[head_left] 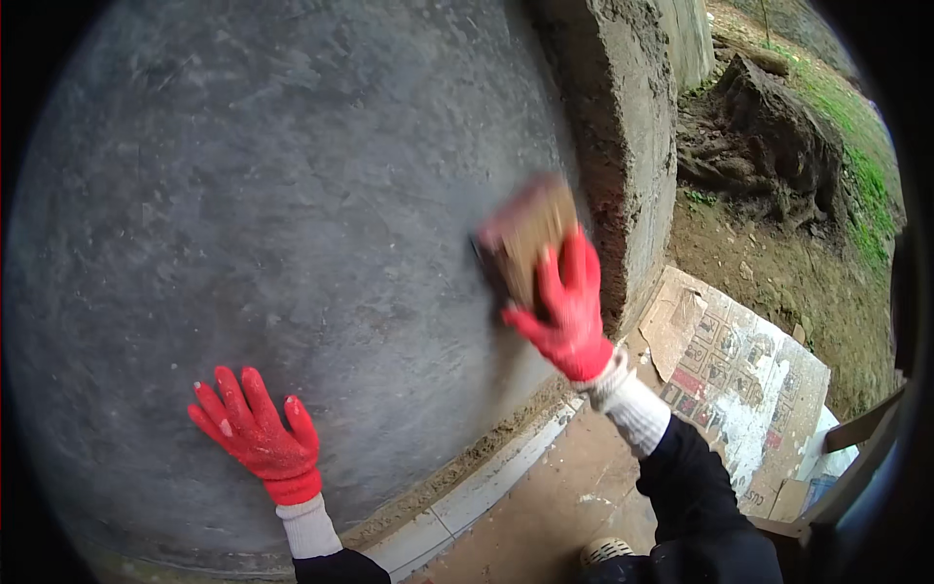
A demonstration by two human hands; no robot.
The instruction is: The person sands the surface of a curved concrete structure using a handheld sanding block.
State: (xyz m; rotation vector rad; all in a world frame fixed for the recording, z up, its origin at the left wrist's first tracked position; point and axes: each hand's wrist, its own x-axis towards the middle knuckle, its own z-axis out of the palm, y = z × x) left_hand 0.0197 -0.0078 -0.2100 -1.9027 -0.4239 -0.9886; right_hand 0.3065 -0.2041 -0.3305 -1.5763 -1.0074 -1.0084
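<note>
A dark grey plastered wall (370, 214) with lighter smears fills most of the view. In my right hand (567, 319), gloved in red, is a wooden block (533, 226) with a reddish-brown far edge, blurred by motion. The block lies against the wall near its right edge, and the face turned to the wall is hidden. My left hand (261, 434), in a matching red glove with pale specks, is at the lower left. Its fingers are spread with nothing in them, and the palm faces the wall; I cannot tell whether it presses on it.
Rough concrete (637, 146) borders the wall on the right. Along its foot run white tiles (457, 511). Paint-splashed cardboard (735, 375) covers ground at the right, near a wooden bar (866, 428). Beyond are a tree stump (778, 131) and a grassy slope (866, 185).
</note>
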